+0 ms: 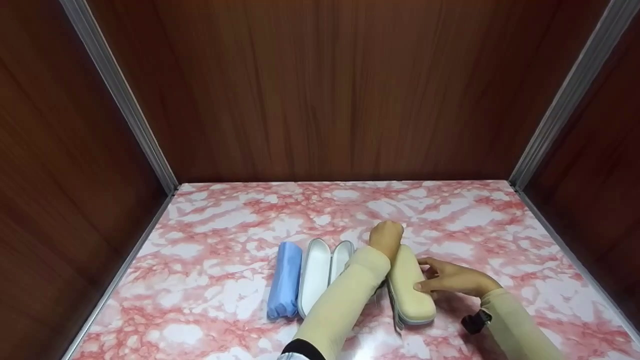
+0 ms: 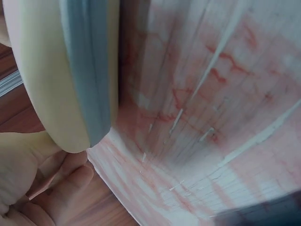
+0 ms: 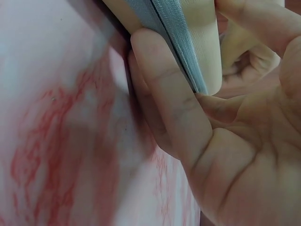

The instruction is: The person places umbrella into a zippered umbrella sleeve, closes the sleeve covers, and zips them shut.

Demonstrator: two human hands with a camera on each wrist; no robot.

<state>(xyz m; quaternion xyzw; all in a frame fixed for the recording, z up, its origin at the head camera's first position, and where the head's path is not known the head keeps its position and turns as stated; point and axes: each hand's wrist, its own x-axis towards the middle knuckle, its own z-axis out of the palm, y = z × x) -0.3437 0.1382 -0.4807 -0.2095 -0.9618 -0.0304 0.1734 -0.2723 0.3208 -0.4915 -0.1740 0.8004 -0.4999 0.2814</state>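
A long pale-yellow zippered case with rounded ends and a grey zip band lies on the table, a grey strap hanging at its near left side. My left hand is at the far end, fingers curled in; in the left wrist view its thumb and fingers meet the case's tip, and the zip pull is hidden. From the right side, my right hand holds the case, thumb on top. Its fingers lie along the zip band in the right wrist view.
Left of the yellow case, an open hard case with white lining lies partly under my left sleeve. Beside it is a long blue fabric bundle. Brown wood-grain panels enclose the red-and-white marbled table.
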